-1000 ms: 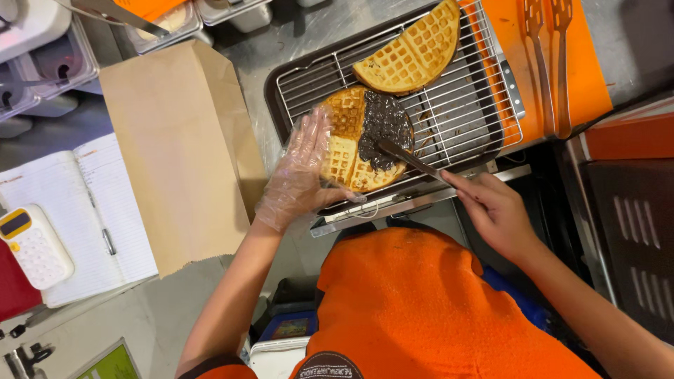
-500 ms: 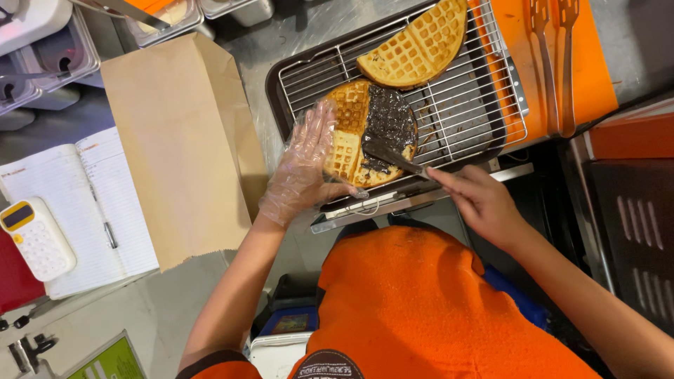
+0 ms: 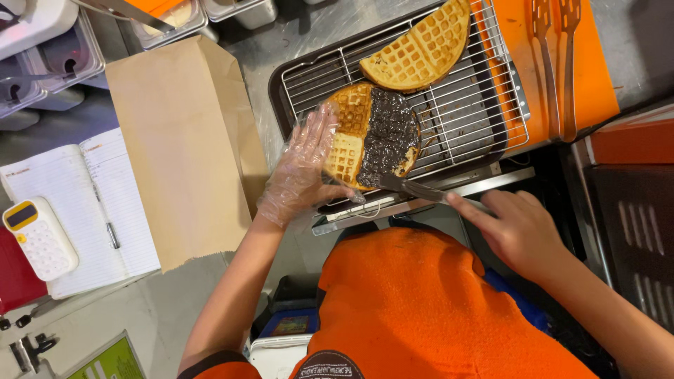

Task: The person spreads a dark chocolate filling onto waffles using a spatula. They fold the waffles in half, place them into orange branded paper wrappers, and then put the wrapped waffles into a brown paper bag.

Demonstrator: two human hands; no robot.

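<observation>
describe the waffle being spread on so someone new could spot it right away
Find the wire cooling rack sitting in a dark tray at the top middle of the counter. Two waffles lie on it; take the round waffle at the rack's near left corner, held by the gloved left hand. Unlike the plain folded waffle behind it, its right half is covered in dark chocolate spread.

a flat brown paper bag [image 3: 184,147] lies on the worktop [image 3: 151,312]. left of it, past a notebook [image 3: 81,210], sits a white calculator [image 3: 38,238] with a small dark screen [image 3: 21,215].

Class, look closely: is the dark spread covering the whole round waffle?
No: the dark spread covers only one half of the round waffle.
</observation>
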